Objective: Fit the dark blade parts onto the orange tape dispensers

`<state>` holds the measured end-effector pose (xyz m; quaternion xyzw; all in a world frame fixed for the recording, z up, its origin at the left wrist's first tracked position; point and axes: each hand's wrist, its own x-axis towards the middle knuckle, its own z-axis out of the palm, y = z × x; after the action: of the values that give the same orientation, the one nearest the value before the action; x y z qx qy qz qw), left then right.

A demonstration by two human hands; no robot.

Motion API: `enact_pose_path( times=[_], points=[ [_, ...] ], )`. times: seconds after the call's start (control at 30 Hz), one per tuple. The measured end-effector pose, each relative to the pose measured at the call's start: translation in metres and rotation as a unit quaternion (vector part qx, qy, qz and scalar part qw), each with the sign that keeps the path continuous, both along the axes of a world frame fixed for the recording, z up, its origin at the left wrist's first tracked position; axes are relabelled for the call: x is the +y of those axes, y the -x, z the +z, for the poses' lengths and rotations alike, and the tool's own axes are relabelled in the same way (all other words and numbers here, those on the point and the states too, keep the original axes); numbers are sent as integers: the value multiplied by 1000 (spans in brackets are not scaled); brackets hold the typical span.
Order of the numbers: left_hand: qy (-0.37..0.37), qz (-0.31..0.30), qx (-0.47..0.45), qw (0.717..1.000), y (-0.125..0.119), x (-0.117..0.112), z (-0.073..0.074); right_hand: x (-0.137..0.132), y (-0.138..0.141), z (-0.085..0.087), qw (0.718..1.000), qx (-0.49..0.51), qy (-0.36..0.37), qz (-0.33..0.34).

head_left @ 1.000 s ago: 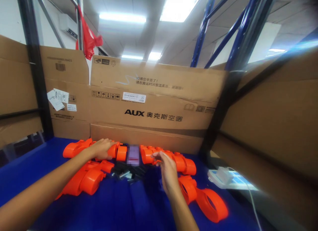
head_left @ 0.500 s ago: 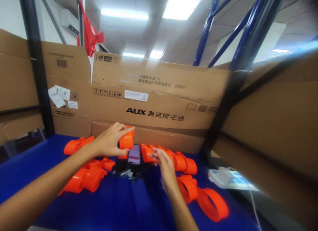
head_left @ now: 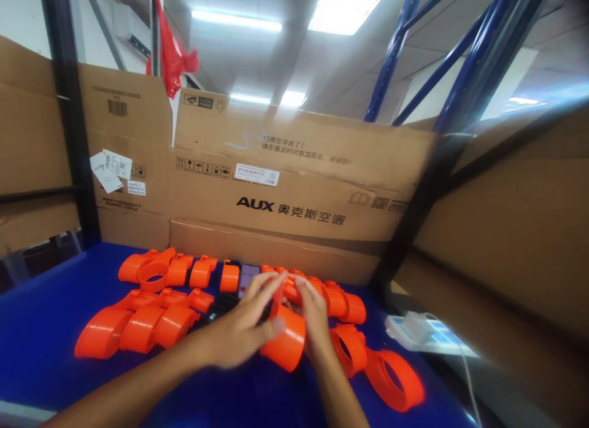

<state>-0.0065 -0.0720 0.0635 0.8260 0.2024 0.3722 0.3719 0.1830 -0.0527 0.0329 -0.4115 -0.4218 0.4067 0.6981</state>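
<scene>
Both my hands meet over one orange plastic part [head_left: 288, 345], a ring-ended housing lifted just above the blue table [head_left: 230, 391]. My left hand [head_left: 242, 330] grips it with the thumb on the ring and the fingers laid over its top. My right hand [head_left: 313, 311] holds its far side, fingers curled. Several more orange parts lie around: a row along the back [head_left: 184, 269], a stack at the left [head_left: 138, 323] and ring pieces at the right [head_left: 391, 376]. A phone [head_left: 248, 276] stands in the back row, with small black pieces [head_left: 221, 305] in front of it.
Tall cardboard boxes [head_left: 294, 194] wall the table at the back and on both sides. A black post [head_left: 414, 213] and blue rack beams [head_left: 478, 53] rise at the right. A white power strip [head_left: 414, 326] with a cable lies at the right edge. A red bag [head_left: 172, 50] hangs above.
My left hand set the small orange piece back in the row beside the phone, then came over to the right. Both hands now hold a ring-ended orange part that was not lifted before.
</scene>
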Motion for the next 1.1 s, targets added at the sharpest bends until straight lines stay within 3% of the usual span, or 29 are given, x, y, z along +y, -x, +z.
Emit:
enact_pose_path(
  times=[0.07,0.13,0.23,0.4,0.5,0.83,1.03,1.1],
  points=[
    [168,18,-95,981,-13,7,-12,0,2,-2,1000,-6,-3,-7],
    [292,-34,-154,943,-26,17,-20,2,4,-5,999,-32,-2,-24],
    [355,-31,-216,909,-34,35,-23,8,4,-11,996,-80,-12,-38],
    [350,93,-392,846,-16,65,-22,10,1,-11,986,-156,-57,-25],
    [327,141,-432,828,-6,72,-25,4,2,-5,966,-254,-58,-9],
    [317,98,-411,849,-3,68,-24,-25,3,17,938,-327,-106,-41],
    [319,105,-406,850,-2,68,-25,-74,17,47,888,-442,-110,69],
    [314,100,-404,853,0,68,-25,-97,20,41,829,-531,-80,153]
  ],
)
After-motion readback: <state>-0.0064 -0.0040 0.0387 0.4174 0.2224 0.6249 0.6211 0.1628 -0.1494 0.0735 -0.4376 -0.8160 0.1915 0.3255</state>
